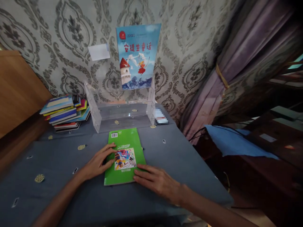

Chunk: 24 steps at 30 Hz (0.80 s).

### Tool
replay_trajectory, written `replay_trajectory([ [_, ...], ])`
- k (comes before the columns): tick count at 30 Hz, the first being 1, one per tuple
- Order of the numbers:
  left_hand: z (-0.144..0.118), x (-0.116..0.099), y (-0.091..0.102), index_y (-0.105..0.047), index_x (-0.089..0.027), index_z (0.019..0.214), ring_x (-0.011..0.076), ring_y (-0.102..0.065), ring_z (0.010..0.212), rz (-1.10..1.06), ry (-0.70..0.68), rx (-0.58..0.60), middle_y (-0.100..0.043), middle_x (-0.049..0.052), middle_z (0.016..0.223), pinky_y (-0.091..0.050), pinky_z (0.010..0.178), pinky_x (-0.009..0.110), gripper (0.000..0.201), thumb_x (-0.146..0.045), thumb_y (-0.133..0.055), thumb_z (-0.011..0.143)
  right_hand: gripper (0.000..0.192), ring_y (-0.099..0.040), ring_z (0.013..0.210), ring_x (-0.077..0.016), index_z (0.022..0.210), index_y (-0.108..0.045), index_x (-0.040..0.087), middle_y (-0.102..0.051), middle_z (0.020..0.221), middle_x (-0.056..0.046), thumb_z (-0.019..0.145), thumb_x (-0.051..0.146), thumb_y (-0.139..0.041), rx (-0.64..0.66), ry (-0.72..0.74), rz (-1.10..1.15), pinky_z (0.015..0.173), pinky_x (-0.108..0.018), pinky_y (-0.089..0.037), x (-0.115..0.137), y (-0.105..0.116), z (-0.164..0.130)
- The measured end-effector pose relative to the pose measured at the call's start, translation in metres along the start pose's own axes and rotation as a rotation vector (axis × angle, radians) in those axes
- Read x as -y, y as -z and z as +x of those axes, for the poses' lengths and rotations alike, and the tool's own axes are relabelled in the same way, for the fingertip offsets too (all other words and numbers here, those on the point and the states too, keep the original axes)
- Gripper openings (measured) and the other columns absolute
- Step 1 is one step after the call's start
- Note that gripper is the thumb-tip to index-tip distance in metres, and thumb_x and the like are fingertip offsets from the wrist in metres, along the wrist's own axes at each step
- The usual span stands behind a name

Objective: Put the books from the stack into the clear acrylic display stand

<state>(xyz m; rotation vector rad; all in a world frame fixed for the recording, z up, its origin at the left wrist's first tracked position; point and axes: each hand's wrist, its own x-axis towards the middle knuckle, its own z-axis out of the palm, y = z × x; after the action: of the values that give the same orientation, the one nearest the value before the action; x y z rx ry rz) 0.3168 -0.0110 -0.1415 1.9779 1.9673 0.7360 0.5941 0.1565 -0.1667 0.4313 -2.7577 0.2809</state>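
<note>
A green book (129, 138) lies flat on the table, showing a barcode at its far edge and a colourful picture panel in its middle. My left hand (100, 160) rests on its left side, fingers spread and touching the cover. On the near right side, my right hand (157, 181) lies with its fingers stretched over the edge of the cover. Just beyond the book stands a clear acrylic rack (123, 121). A blue book (136, 63) with red Chinese lettering stands upright above the back of this rack, before the wall.
A pile of books (63, 110) sits at the back left, beside a wooden panel (21, 91). A white card (99, 52) is left of the blue book. Right of the table (180, 170) hang purple curtains (208, 91); farther right, blue cloth (234, 142) lies near brown boxes (281, 129).
</note>
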Motion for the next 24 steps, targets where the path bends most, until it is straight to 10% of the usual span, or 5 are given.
replay_trajectory([
  [12, 0.046, 0.007, -0.017, -0.057, -0.021, 0.121, 0.0268, -0.057, 0.116, 0.31, 0.049, -0.177, -0.059, 0.011, 0.126, -0.049, 0.1, 0.045, 0.028, -0.032, -0.049, 0.097, 0.028, -0.056, 0.123, -0.0226, 0.121, -0.067, 0.021, -0.071, 0.123, -0.008, 0.101, 0.024, -0.048, 0.059, -0.084, 0.111, 0.097, -0.04, -0.051, -0.015, 0.015, 0.009],
  [24, 0.07, 0.027, -0.033, -0.051, -0.016, 0.123, 0.0279, -0.058, 0.114, 0.415, 0.094, -0.344, -0.061, 0.014, 0.121, -0.049, 0.1, 0.046, 0.029, -0.021, -0.042, 0.096, 0.034, -0.053, 0.131, -0.027, 0.127, -0.061, 0.008, -0.061, 0.136, -0.019, 0.097, 0.023, -0.054, 0.021, -0.371, -0.035, 0.112, -0.043, -0.039, -0.07, -0.019, 0.132],
])
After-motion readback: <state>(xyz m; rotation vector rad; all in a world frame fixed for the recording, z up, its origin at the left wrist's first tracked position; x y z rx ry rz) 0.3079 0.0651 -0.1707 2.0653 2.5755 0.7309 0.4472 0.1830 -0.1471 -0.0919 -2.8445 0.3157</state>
